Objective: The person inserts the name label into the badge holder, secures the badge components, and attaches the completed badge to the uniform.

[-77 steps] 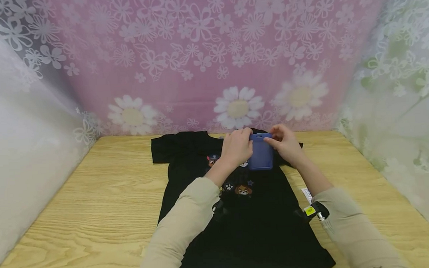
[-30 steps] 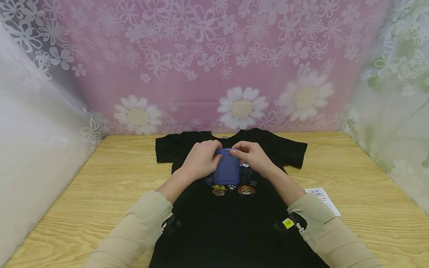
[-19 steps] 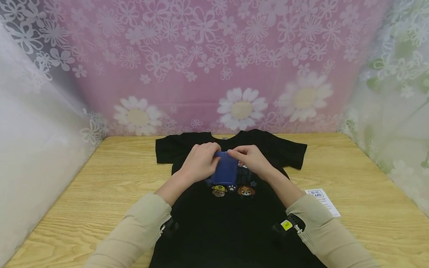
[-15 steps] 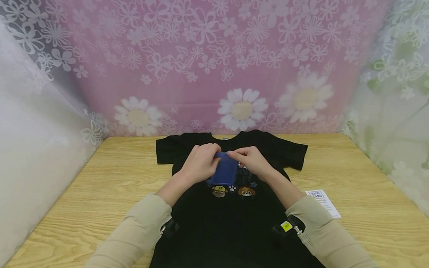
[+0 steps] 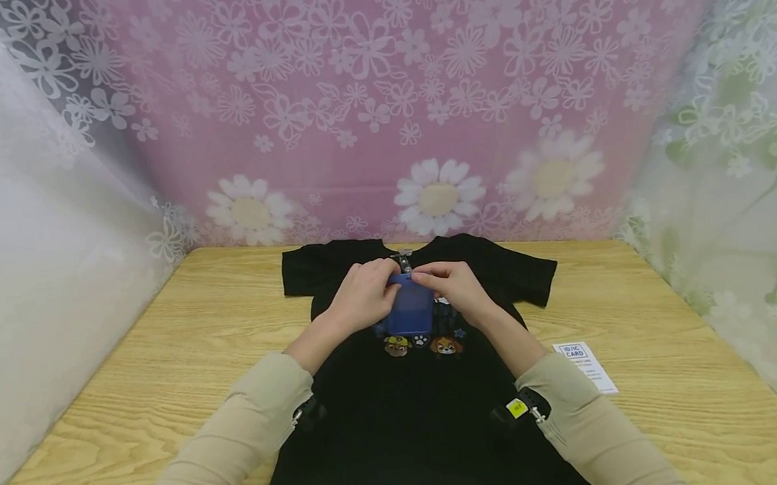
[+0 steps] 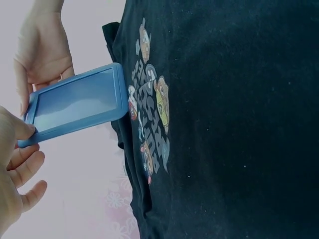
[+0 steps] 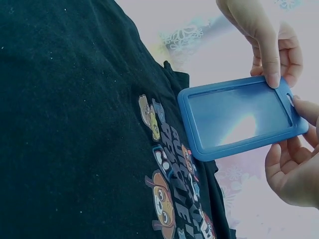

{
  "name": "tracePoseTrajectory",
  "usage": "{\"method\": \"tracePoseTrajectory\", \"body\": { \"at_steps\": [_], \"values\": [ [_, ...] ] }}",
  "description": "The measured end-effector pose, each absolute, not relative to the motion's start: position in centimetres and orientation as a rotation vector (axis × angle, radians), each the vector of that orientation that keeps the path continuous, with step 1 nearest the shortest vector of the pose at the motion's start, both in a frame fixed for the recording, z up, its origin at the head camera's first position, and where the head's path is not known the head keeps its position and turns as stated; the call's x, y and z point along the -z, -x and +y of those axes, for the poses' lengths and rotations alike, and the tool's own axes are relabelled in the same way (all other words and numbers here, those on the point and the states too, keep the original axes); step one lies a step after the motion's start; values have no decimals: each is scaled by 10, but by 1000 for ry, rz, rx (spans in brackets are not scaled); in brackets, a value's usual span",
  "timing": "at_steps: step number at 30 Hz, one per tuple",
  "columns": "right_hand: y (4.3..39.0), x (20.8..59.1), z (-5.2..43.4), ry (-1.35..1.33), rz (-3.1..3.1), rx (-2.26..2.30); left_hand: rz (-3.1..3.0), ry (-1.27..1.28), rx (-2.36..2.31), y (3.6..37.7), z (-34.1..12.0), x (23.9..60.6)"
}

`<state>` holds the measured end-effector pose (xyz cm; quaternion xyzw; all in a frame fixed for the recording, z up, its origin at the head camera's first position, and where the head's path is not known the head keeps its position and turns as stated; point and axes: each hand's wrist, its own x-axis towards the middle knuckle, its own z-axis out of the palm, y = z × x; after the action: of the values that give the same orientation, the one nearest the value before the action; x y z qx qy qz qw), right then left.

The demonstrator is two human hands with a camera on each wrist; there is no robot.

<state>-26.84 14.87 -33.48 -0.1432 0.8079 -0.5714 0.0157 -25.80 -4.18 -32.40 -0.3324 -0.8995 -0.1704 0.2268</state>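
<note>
A blue card holder [image 5: 409, 310] is held just above the chest of a black T-shirt [image 5: 422, 415] that lies flat on the table. My left hand [image 5: 371, 294] grips its upper left edge, and my right hand [image 5: 449, 287] pinches its upper right corner. A small metal clip [image 5: 402, 258] pokes out above the holder's top. In the left wrist view the card holder [image 6: 75, 109] stands tilted off the T-shirt [image 6: 224, 124], over its cartoon puppy print [image 6: 149, 119]. In the right wrist view the card holder's [image 7: 239, 117] clear window looks empty.
A white printed card [image 5: 584, 368] lies on the wooden table [image 5: 139, 355] to the right of the shirt. Flowered curtains [image 5: 383, 112] close off the back and both sides. Bare wood shows left and right of the shirt.
Both hands carried the card holder from the shirt's right shoulder to the middle of the chest. In the last second it tilted slightly, and the metal clip now shows above it.
</note>
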Motion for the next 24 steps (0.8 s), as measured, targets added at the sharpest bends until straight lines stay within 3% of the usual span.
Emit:
{"method": "tracePoseTrajectory", "body": {
  "at_steps": [14, 24],
  "values": [
    [268, 336, 147, 412, 2499, 1849, -2520, 887, 510, 259, -39, 324],
    [267, 334, 146, 383, 2510, 1821, -2637, 778, 848, 259, -36, 321]
  ]
}}
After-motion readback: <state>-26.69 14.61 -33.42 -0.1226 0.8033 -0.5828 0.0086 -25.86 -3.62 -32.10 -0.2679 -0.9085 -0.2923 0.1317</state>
